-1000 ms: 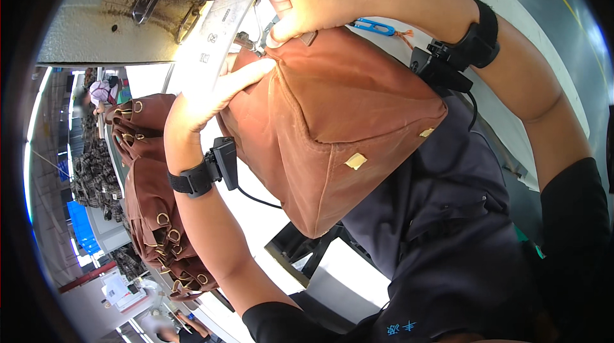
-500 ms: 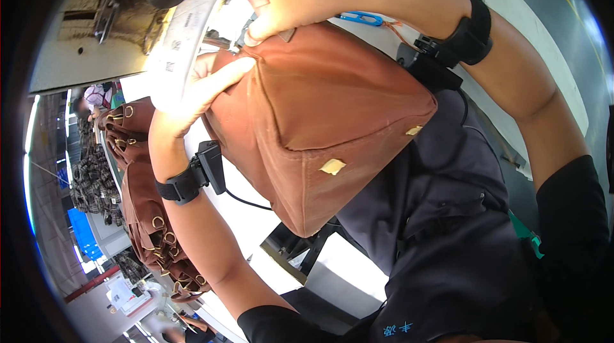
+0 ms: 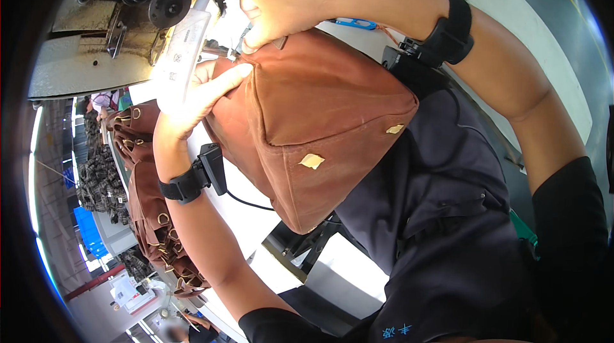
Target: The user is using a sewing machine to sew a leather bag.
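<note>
A brown leather-like bag is tilted over my lap, its base turned toward me and small yellowish patches on it. My left hand grips its far left edge, thumb pressed along a seam. Close beside it, at the top edge, my right hand is closed with its fingers pinching the material. Whether a small tool is also in that hand is hidden. Both hands are next to a sewing machine, under a bright white lamp.
More brown bags with metal rings are piled at the left. A blue-handled tool lies on the white table behind my right forearm. At the far left are dark bundles and a blue bin. Another person is at lower left.
The bag has shifted a little to the left, and my right hand and forearm have moved left with it. My left hand keeps its grip on the edge.
</note>
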`<state>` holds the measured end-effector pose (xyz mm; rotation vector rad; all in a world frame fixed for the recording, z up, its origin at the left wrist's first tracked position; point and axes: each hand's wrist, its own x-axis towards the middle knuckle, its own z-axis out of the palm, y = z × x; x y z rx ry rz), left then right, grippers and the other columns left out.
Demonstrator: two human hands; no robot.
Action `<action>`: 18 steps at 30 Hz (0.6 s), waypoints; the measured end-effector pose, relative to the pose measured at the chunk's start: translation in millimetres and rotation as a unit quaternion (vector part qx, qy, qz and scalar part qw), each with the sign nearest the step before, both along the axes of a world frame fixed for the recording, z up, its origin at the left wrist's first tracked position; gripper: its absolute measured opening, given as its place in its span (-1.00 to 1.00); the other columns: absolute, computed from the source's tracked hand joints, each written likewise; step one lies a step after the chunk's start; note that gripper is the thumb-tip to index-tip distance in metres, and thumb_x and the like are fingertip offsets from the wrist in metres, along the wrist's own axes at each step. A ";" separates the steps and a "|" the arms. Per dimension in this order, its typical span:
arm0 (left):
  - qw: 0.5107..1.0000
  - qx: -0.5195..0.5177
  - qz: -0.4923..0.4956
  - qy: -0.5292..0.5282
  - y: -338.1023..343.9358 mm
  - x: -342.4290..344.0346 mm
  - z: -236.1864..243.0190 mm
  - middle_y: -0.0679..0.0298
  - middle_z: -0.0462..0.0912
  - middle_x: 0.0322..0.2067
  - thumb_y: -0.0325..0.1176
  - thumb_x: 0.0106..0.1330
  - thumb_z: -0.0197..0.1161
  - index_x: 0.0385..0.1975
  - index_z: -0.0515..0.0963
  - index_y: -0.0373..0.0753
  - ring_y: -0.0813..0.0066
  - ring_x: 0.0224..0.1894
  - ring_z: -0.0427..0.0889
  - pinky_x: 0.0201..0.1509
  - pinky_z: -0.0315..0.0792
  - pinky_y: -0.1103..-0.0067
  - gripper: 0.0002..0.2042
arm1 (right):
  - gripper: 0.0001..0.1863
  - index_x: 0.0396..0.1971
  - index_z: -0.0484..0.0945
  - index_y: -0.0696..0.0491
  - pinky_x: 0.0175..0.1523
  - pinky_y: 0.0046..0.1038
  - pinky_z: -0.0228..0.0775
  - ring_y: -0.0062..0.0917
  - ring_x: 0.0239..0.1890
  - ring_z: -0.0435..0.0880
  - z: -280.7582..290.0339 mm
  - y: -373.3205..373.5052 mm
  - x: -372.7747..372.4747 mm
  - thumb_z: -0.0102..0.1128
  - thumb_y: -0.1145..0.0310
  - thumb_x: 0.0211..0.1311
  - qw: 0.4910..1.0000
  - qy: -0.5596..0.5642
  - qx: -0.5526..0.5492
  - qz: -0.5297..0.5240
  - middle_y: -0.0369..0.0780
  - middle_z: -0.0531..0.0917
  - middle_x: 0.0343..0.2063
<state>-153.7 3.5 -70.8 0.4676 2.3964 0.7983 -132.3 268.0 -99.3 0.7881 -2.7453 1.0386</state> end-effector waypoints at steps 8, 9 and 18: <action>0.995 -0.023 -0.075 0.060 -5.3 -9.6 0.2 0.60 0.54 -0.45 -0.05 0.46 0.42 -0.41 0.68 -0.16 0.80 -0.39 0.34 -0.27 0.26 0.68 -0.68 | -0.67 -0.28 0.71 0.03 -0.23 -0.13 0.55 -0.12 -0.38 0.69 0.2 2.0 7.2 0.27 0.05 0.24 0.991 0.109 -0.015 0.072 -0.05 0.71 -0.40; 0.975 -0.009 -0.150 0.164 -1.4 -12.4 0.5 0.60 0.55 -0.44 -0.05 0.46 0.41 -0.38 0.69 -0.18 0.80 -0.38 0.36 -0.26 0.27 0.68 -0.68 | -0.67 -0.16 0.72 -0.01 -0.15 -0.10 0.60 -0.06 -0.27 0.75 3.0 -0.1 7.9 0.25 0.06 0.30 0.983 0.148 -0.028 0.107 -0.03 0.75 -0.27; 0.955 -0.010 -0.195 0.223 3.2 -14.3 2.6 0.57 0.58 -0.43 -0.04 0.45 0.43 -0.36 0.70 -0.20 0.78 -0.37 0.40 -0.25 0.29 0.68 -0.67 | -0.52 -0.34 0.69 0.13 -0.20 -0.11 0.56 -0.03 -0.35 0.75 28.3 12.2 24.0 0.37 -0.07 0.23 0.997 -0.075 0.013 0.008 0.02 0.75 -0.45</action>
